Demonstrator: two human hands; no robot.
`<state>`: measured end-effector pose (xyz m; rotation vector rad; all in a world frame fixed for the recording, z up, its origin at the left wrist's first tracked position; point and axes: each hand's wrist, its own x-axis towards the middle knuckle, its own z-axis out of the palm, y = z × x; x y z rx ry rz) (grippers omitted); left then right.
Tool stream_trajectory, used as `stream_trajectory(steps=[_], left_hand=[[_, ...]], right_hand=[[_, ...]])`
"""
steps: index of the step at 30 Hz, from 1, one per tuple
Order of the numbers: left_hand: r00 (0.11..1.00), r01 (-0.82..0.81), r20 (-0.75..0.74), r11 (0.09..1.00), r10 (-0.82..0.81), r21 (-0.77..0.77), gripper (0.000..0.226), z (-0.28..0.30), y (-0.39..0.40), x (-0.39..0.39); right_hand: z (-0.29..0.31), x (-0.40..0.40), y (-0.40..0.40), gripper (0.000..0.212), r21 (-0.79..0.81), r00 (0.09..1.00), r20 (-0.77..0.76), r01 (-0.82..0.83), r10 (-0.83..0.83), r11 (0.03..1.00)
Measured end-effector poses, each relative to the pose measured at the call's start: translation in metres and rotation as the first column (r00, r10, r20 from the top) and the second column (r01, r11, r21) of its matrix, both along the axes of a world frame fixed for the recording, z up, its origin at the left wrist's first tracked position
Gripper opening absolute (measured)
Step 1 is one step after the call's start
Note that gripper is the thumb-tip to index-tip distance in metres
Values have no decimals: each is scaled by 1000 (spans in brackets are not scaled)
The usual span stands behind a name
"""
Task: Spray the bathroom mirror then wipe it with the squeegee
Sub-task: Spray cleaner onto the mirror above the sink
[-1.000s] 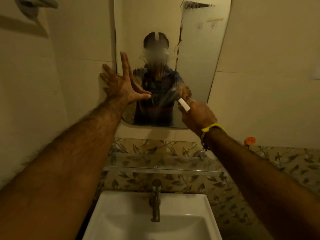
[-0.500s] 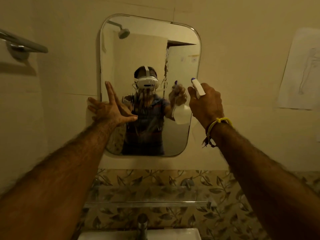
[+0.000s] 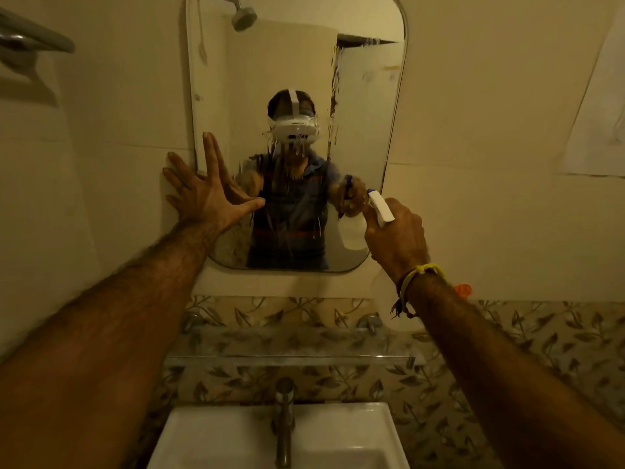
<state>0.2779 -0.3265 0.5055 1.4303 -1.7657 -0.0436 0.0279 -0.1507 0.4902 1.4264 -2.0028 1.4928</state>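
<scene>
Spray step in hand. My right hand [image 3: 394, 236] clamps the spray bottle [image 3: 380, 208] at the mirror's [image 3: 368, 130] 5 o'clock; left hand [image 3: 203, 194] splayed at 9. Next: squeegee, unseen.

right hand [image 3: 395, 235] – grips spray bottle [image 3: 380, 208] | left hand [image 3: 203, 194] – on mirror [image 3: 365, 130]

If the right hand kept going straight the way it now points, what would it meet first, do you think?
Most likely the mirror: the right hand holds the spray bottle aimed at its lower right glass, with nothing visible between, though depth is unclear.
</scene>
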Motion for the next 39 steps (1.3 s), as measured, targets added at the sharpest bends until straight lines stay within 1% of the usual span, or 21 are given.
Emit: stream_trajectory(steps=[2,5,7,9,13,14,18,21,22,24,27,29,32,34,37,39], left_hand=[[999,29,-18,999,-29,-26,148,-6,-4,2],[994,87,-60,993,-92,-82,133,-16,-9,9],[994,85,-65,991,-93,-107,124,-25,-12,19],[998,49,-35,991,-53,-122,118,-32,-16,33],[988,23,156,980,8,-198,96,-40,-32,57],[985,35,175,978,2,-208,92,-41,-36,61],[986,81,162,965,-41,-249,84,-48,-51,64],[987,44,160,959,1,-279,80,-52,-57,58],[987,29,160,958,18,-285,79,-53,-59,56],[986,5,159,956,44,-293,78,-55,-61,54],[983,-33,162,953,85,-302,75,-57,-62,53],[983,-33,165,961,80,-273,76,-55,-59,53],[984,-16,171,979,51,-203,86,-51,-50,51],[989,-1,148,985,27,-172,89,-47,-42,48],[998,19,70,992,-11,-125,102,-45,-24,40],[999,50,9,995,-50,-91,112,-47,-10,32]], right_hand=[[-13,5,-3,26,31,1000,26,-12,11,999],[-39,11,-10,27,73,1000,26,-9,7,997],[-55,17,-14,28,96,1000,26,5,-8,995],[-69,24,-18,27,126,999,35,12,-17,992],[-85,43,-28,29,195,997,75,2,-17,981],[-88,48,-30,27,194,997,74,3,-18,981],[-98,70,-33,20,214,999,52,1,-13,977],[-111,91,-30,15,228,997,22,-82,79,970],[-115,98,-29,12,233,993,15,-117,117,965],[-120,108,-28,14,234,990,16,-139,139,962],[-118,105,-26,16,237,995,62,-93,80,967],[-112,95,-21,20,232,994,108,-46,21,972],[-102,79,-11,27,216,989,113,66,-92,974],[-96,71,-4,29,210,983,121,112,-139,971],[-91,61,4,30,212,969,197,106,-149,972],[-92,60,10,34,224,965,218,93,-143,970]])
